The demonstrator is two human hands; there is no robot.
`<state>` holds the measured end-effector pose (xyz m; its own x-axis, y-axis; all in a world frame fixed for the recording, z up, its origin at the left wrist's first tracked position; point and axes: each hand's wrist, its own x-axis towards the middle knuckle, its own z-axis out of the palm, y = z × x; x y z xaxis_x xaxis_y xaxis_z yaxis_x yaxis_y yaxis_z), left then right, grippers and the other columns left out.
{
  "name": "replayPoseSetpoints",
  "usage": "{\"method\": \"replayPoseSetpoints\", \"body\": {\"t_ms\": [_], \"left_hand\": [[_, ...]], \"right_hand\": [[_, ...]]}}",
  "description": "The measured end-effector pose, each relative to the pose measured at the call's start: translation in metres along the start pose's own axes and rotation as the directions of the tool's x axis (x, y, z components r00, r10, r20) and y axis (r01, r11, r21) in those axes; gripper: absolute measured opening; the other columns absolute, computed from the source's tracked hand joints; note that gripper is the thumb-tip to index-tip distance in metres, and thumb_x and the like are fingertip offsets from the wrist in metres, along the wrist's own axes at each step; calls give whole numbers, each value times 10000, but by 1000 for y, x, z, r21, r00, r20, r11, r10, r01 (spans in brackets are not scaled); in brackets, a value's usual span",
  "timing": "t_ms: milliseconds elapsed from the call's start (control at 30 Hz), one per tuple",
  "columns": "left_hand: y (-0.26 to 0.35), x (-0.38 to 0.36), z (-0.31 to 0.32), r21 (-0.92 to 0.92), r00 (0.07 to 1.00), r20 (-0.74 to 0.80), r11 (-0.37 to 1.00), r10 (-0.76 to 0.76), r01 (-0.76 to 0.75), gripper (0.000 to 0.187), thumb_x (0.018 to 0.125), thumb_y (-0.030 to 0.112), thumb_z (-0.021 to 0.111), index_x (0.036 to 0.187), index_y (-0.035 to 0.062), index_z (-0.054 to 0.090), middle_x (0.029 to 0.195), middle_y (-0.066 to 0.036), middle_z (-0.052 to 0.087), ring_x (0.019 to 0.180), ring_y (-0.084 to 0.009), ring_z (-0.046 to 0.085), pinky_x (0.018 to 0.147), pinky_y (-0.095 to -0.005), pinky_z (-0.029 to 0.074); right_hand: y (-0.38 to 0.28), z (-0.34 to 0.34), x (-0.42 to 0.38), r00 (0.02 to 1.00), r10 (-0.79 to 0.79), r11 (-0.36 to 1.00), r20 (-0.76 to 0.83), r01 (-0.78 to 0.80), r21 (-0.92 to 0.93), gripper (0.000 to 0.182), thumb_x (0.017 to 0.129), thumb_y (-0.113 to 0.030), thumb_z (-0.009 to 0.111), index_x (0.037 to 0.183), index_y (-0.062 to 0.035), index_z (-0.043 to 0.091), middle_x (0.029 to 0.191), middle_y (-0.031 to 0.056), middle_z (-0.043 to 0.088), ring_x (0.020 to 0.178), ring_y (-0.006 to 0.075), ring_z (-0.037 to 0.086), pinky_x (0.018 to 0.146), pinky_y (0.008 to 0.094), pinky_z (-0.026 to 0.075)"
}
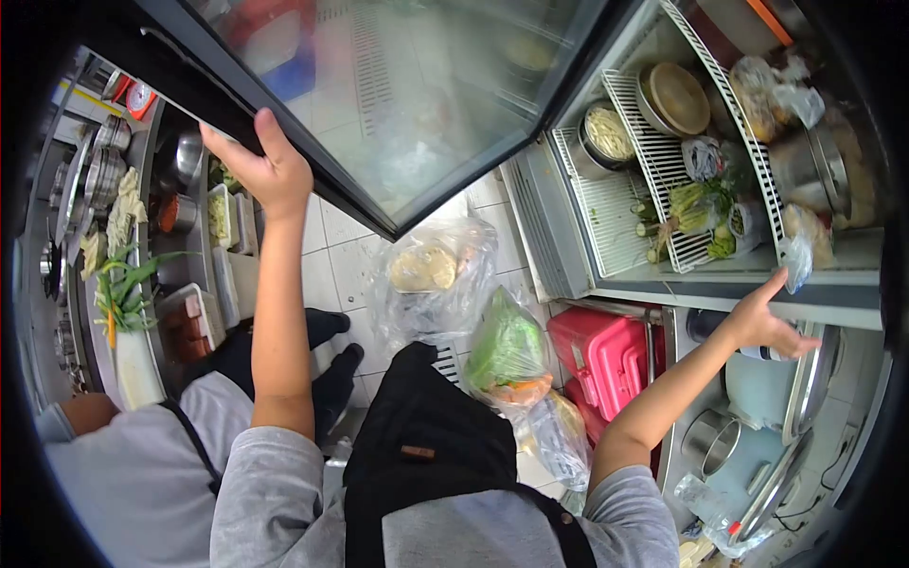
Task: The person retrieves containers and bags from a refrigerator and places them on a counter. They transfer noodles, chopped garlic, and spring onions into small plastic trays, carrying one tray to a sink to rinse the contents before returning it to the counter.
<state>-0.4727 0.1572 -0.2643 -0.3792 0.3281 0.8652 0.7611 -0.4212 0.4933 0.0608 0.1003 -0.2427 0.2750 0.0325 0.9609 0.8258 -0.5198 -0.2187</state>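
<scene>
My left hand (270, 170) is against the dark frame of the fridge's glass door (417, 142), which stands swung wide. Its thumb and a finger are spread apart; the other fingers are partly hidden. My right hand (765, 320) is at the lower edge of the fridge opening (701, 295), fingers spread, holding nothing I can see. A small knotted plastic bag (797, 260) sits on the shelf just above it. Inside, wire shelves (677, 189) carry leafy greens (696, 206), a pot of pale strips (609, 133) and a lidded round container (677, 99).
On the tiled floor lie a clear bag of pale food (426, 270), a bag of greens (509, 346) and a pink lidded box (606, 355). Another person in a grey shirt (142, 473) stands at my left, beside a counter with spring onions (123, 293). A steel pot (710, 442) is at right.
</scene>
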Motion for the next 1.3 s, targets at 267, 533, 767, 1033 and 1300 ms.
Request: {"method": "replayPoseSetpoints", "body": {"t_ms": [267,533,767,1033,1300], "left_hand": [[-39,22,6,-161,989,116,980,-95,113,586,935,193,463,1352,-98,173,1334,-196,331,1215,-247,346,1039,-332,226],[-52,29,10,-323,982,157,935,-101,148,572,924,160,463,1356,-77,173,1329,-172,332,1201,-234,354,1036,-337,238],[-43,29,14,-330,987,100,931,-129,155,601,908,232,497,1337,-72,206,1280,-168,377,1162,-245,392,1018,-346,263],[-51,27,15,-224,989,92,965,-120,138,650,879,234,538,1317,-109,203,1196,-204,414,1088,-278,438,964,-351,321],[-62,22,16,-225,986,99,962,-137,156,664,866,217,551,1315,-119,197,1214,-221,399,1109,-309,433,977,-363,313]], "right_hand": [[-15,18,0,990,144,987,-7,-143,69,1019,626,-410,806,1306,75,223,1237,264,412,1102,396,479,921,444,410],[0,25,-6,996,93,995,-15,-94,-18,853,755,-333,700,1310,97,214,1229,286,414,1096,429,473,898,469,416],[-4,19,-3,995,94,995,41,-95,42,818,800,-335,635,1300,141,198,1254,332,363,1135,465,418,938,488,382],[-1,18,-3,995,69,997,67,-70,23,787,791,-303,633,1299,120,206,1230,315,380,1125,453,421,953,478,367],[-8,13,1,999,29,994,38,-33,106,747,816,-307,619,1283,124,227,1201,318,399,1110,456,420,953,480,351]]}}
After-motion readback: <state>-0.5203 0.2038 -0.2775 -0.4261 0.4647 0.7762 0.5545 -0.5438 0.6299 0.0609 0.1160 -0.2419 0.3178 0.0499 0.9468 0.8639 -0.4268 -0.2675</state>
